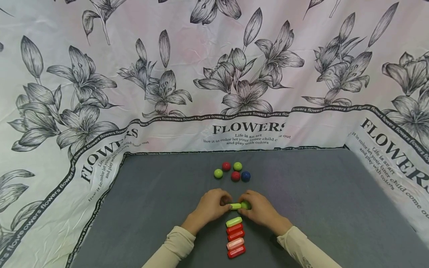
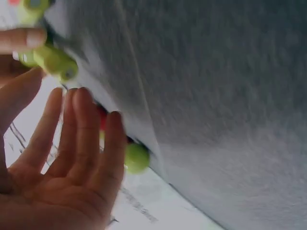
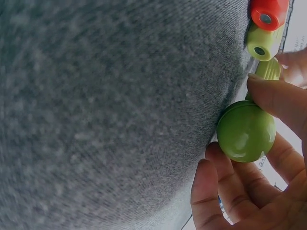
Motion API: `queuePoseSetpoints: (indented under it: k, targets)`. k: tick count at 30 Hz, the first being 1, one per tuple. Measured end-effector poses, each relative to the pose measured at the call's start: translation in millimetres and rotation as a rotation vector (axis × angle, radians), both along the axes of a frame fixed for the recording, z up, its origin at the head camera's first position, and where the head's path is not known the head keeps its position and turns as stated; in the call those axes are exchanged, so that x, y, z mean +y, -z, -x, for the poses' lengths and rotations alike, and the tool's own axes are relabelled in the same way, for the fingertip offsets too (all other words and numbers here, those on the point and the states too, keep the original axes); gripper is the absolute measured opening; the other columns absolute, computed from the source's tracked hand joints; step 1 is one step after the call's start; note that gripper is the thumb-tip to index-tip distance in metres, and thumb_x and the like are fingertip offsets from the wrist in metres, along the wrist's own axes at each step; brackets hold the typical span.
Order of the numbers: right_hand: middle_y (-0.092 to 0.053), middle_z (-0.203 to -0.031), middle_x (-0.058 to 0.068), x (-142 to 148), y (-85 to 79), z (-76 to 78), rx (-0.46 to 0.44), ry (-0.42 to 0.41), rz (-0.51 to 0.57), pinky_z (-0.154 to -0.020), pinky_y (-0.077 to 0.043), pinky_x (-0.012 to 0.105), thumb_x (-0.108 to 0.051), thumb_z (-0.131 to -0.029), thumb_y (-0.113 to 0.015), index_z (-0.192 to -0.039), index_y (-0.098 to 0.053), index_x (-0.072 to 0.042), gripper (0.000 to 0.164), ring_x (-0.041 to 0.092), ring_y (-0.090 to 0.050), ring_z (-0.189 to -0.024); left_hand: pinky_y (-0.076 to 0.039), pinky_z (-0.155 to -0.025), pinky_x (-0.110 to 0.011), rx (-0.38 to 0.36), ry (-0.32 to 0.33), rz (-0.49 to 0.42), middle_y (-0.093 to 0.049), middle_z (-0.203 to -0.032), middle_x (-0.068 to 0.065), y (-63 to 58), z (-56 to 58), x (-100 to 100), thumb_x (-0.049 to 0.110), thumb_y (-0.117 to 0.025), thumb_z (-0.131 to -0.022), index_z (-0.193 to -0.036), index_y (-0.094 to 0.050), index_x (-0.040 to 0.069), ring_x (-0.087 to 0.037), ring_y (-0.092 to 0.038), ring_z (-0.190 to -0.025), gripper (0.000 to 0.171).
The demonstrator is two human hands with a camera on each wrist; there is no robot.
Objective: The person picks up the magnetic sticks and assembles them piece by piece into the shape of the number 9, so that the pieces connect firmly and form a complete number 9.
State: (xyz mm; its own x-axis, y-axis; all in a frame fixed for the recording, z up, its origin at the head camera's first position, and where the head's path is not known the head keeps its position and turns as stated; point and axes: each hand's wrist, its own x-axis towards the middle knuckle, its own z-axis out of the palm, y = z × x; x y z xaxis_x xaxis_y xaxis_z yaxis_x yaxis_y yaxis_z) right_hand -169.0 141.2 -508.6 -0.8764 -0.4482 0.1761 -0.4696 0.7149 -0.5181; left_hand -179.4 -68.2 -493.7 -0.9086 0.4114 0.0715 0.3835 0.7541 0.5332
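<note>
One ball (image 3: 246, 132), apparently touching a bar (image 1: 235, 206), lies in the right grip (image 1: 260, 209).

A curtained-off workspace is suggested: behind the bench (image 1: 161, 182) and along both its sides, white sheeting (image 1: 187, 100) is hung, printed with line-drawn flowers (image 1: 247, 97) and "FLOWERS" lettering (image 1: 248, 128). The bench is covered in grey cloth. Whether a home or a studio is shown cannot be told.
</note>
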Motion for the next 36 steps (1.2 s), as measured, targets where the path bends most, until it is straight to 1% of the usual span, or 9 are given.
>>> queuePoseSetpoints:
  k: [3,6,8,10,12,16,20,27,36]
  targets:
    - [-0.062,-0.089,-0.004,0,-0.4,-0.1,0.004,0.006,-0.004,-0.066,-0.041,0.023,-0.021,-0.082,-0.082,-0.095,-0.073,-0.015,0.017,0.005,-0.050,-0.076,-0.051,-0.071,-0.024,-0.003,-0.050,-0.134,-0.071,-0.093,-0.002,-4.1,10.5,-7,0.024,-0.079,-0.086,-0.108,-0.075,0.014,-0.012,-0.064,-0.081,0.024]
    - [-0.061,-0.089,-0.004,0,-0.9,-0.2,0.000,0.010,-0.008,-0.066,-0.040,0.022,-0.021,-0.082,-0.082,-0.095,-0.073,-0.014,0.017,0.005,-0.049,-0.075,-0.057,-0.081,-0.035,0.004,-0.100,-0.317,-0.072,-0.104,-0.009,-3.1,24.3,-13,0.021,-0.080,-0.086,-0.113,-0.073,0.010,-0.022,-0.069,-0.094,0.031]
    - [-0.061,-0.089,-0.004,1,-1.1,0.2,-0.004,0.012,-0.012,-0.066,-0.040,0.022,-0.021,-0.082,-0.082,-0.094,-0.072,-0.015,0.017,0.005,-0.049,-0.076,-0.057,-0.088,-0.043,0.020,-0.127,-0.426,-0.072,-0.110,-0.012,0.5,35.3,-16,0.018,-0.081,-0.084,-0.117,-0.072,0.008,-0.028,-0.069,-0.101,0.035]
    - [-0.061,-0.090,-0.004,1,-1.6,0.5,-0.011,0.014,-0.014,-0.066,-0.040,0.022,-0.022,-0.082,-0.082,-0.094,-0.072,-0.015,0.017,0.005,-0.049,-0.076,-0.055,-0.093,-0.048,0.026,-0.147,-0.505,-0.071,-0.116,-0.014,4.0,45.0,-18,0.016,-0.082,-0.083,-0.121,-0.070,0.007,-0.031,-0.068,-0.108,0.040]
    - [-0.061,-0.090,-0.004,1,-1.9,0.4,-0.018,0.018,-0.013,-0.066,-0.039,0.022,-0.022,-0.082,-0.082,-0.094,-0.072,-0.015,0.017,0.005,-0.049,-0.076,-0.053,-0.098,-0.050,0.021,-0.163,-0.543,-0.070,-0.122,-0.013,7.6,53.3,-20,0.016,-0.083,-0.083,-0.124,-0.069,0.008,-0.032,-0.066,-0.114,0.045]
    - [-0.061,-0.090,-0.005,1,-2.5,0.2,-0.031,0.030,-0.010,-0.066,-0.038,0.022,-0.022,-0.082,-0.082,-0.094,-0.072,-0.015,0.017,0.005,-0.048,-0.076,-0.048,-0.106,-0.051,-0.040,-0.159,-0.589,-0.066,-0.133,-0.014,11.9,66.0,-23,0.014,-0.083,-0.082,-0.130,-0.066,0.009,-0.033,-0.060,-0.126,0.050]
    - [-0.061,-0.090,-0.005,1,-2.5,1.2,-0.036,0.039,-0.011,-0.066,-0.039,0.022,-0.023,-0.082,-0.082,-0.094,-0.072,-0.016,0.017,0.005,-0.048,-0.076,-0.045,-0.110,-0.050,-0.098,-0.142,-0.602,-0.062,-0.139,-0.014,12.9,75.1,-25,0.012,-0.083,-0.082,-0.132,-0.065,0.011,-0.033,-0.057,-0.132,0.053]
    - [-0.062,-0.091,-0.006,1,-2.3,3.1,-0.024,0.048,-0.023,-0.067,-0.040,0.022,-0.023,-0.082,-0.082,-0.093,-0.072,-0.017,0.017,0.005,-0.050,-0.077,-0.047,-0.108,-0.049,-0.144,-0.145,-0.556,-0.063,-0.139,-0.010,14.0,87.2,-24,0.012,-0.083,-0.082,-0.133,-0.065,0.018,-0.030,-0.058,-0.131,0.055]
    - [-0.061,-0.090,-0.006,0,-1.3,2.7,-0.033,0.057,-0.017,-0.066,-0.039,0.022,-0.023,-0.081,-0.083,-0.093,-0.072,-0.017,0.017,0.006,-0.049,-0.076,-0.049,-0.105,-0.048,-0.171,-0.128,-0.521,-0.065,-0.136,-0.013,18.7,93.7,-25,0.008,-0.080,-0.084,-0.133,-0.065,0.012,-0.031,-0.059,-0.128,0.052]
